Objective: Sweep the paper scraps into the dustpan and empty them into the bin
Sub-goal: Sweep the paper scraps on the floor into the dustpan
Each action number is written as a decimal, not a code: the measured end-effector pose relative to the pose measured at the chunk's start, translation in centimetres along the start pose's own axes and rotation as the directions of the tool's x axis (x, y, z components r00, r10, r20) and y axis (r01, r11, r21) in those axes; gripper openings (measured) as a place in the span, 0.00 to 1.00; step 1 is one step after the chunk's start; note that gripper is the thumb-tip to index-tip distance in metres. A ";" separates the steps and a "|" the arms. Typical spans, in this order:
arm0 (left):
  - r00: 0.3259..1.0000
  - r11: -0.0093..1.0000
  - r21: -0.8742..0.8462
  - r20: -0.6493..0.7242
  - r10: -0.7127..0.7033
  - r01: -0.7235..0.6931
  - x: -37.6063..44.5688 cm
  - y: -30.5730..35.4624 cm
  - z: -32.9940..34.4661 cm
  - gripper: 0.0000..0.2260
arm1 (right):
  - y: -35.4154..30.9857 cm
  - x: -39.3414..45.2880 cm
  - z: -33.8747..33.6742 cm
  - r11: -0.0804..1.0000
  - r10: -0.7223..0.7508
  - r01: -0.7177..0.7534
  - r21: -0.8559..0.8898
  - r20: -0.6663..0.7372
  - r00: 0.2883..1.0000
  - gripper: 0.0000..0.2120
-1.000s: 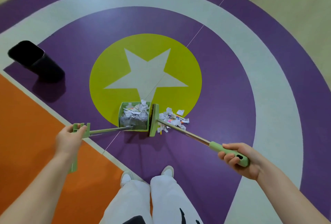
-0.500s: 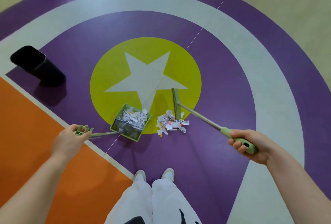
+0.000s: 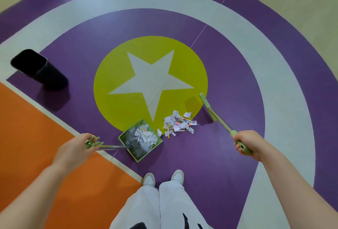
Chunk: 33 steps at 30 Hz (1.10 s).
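A pile of white and coloured paper scraps [image 3: 178,124] lies on the purple floor at the yellow circle's lower edge. Left of it sits the green dustpan [image 3: 157,145], tilted, with several scraps [image 3: 146,136] inside. My left hand [image 3: 76,149] grips the dustpan's long handle [image 3: 108,146]. My right hand [image 3: 246,142] holds the green broom handle [image 3: 222,126]; the broom head [image 3: 206,105] is lifted to the right of the pile, apart from it. A black bin [image 3: 34,67] stands at the far left.
The floor has a yellow circle with a pale star [image 3: 151,82], purple and pale rings, and an orange area [image 3: 36,137] at the lower left. My white shoes [image 3: 162,178] and trouser legs are at the bottom centre, just below the dustpan.
The broom head swung up and right, away from the dustpan to beyond the pile. The dustpan drew back left and tilted, opening a gap between it and the scraps.
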<state>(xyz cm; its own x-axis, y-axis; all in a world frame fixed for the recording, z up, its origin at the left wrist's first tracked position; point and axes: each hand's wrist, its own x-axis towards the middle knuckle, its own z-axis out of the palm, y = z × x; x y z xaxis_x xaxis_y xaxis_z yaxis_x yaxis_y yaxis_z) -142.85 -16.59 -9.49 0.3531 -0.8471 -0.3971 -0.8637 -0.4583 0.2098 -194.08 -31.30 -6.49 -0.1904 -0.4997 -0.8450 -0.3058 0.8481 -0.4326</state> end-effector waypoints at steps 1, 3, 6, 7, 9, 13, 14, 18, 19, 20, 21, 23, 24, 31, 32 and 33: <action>1.000 1.000 0.015 0.012 0.020 -0.021 0.2 0.3 0.1 0.04 | 0.2 0.3 0.8 1.000 0.003 -0.003 -0.009 -0.007 1.000 0.02; 0.998 0.997 0.046 0.041 0.056 -0.058 0.5 1.0 0.4 0.06 | 1.0 1.1 2.4 1.000 0.026 -0.026 -0.014 0.007 1.000 0.03; 0.993 0.992 0.085 0.080 0.087 -0.094 0.9 1.9 0.8 0.07 | 3.1 2.5 4.8 0.989 0.143 -0.145 0.019 0.069 0.987 0.05; 0.992 0.991 0.088 0.085 0.091 -0.098 1.1 2.1 0.9 0.07 | 4.0 2.7 5.6 0.981 0.190 -0.193 0.027 0.089 0.978 0.05; 0.991 0.990 0.094 0.098 0.094 -0.104 1.5 1.9 0.8 0.07 | 5.4 2.8 7.4 0.966 0.253 -0.257 0.026 0.121 0.960 0.05; 0.985 0.990 0.111 0.159 0.072 -0.090 2.3 1.7 0.7 0.09 | 6.5 2.2 10.0 0.965 0.248 -0.259 0.048 0.162 0.955 0.06; 0.981 0.989 0.121 0.183 0.065 -0.088 2.5 1.8 0.6 0.12 | 6.5 2.0 10.3 0.963 0.251 -0.264 0.060 0.170 0.953 0.05; 0.960 0.989 0.139 0.281 0.009 -0.050 3.4 1.7 0.2 0.24 | 6.0 1.2 11.0 0.954 0.262 -0.288 0.087 0.229 0.937 0.04; 0.954 0.991 0.129 0.301 -0.005 -0.035 3.6 1.7 0.1 0.24 | 5.8 0.9 11.4 0.953 0.261 -0.290 0.092 0.241 0.935 0.04; 0.948 0.993 0.112 0.319 -0.014 -0.023 3.8 1.7 0.1 0.22 | 5.7 0.5 11.7 0.952 0.261 -0.292 0.093 0.253 0.932 0.05; 0.943 0.996 0.090 0.331 -0.023 -0.007 4.1 1.7 0.1 0.21 | 5.6 0.1 12.2 0.953 0.258 -0.290 0.085 0.265 0.929 0.06; 0.936 0.998 0.055 0.348 -0.046 0.028 4.6 1.9 0.0 0.20 | 5.8 -0.7 13.0 0.960 0.248 -0.274 0.055 0.284 0.926 0.09; 0.933 0.998 0.049 0.358 -0.048 0.033 4.8 1.9 0.0 0.19 | 6.0 -1.1 13.3 0.962 0.246 -0.269 0.039 0.291 0.924 0.10; 0.934 0.999 0.036 0.355 -0.038 0.027 5.3 1.7 0.2 0.19 | 6.3 -4.6 14.7 0.968 0.250 -0.241 -0.073 0.388 0.887 0.17; 0.936 0.999 0.040 0.349 -0.039 0.027 5.4 1.6 0.2 0.19 | 6.2 -5.0 14.6 0.969 0.246 -0.230 -0.087 0.396 0.885 0.19; 0.938 0.999 0.046 0.344 -0.038 0.024 5.4 1.5 0.1 0.19 | 6.0 -5.4 14.5 0.970 0.241 -0.218 -0.103 0.399 0.885 0.20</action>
<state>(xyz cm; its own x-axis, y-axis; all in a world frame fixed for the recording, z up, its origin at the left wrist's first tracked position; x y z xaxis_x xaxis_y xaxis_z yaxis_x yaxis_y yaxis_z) -142.32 -21.80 -11.40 0.2405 -0.6847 -0.6880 -0.8708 -0.4653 0.1587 -181.35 -20.98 -9.08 0.1296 -0.1675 -0.9773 -0.3513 0.9139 -0.2033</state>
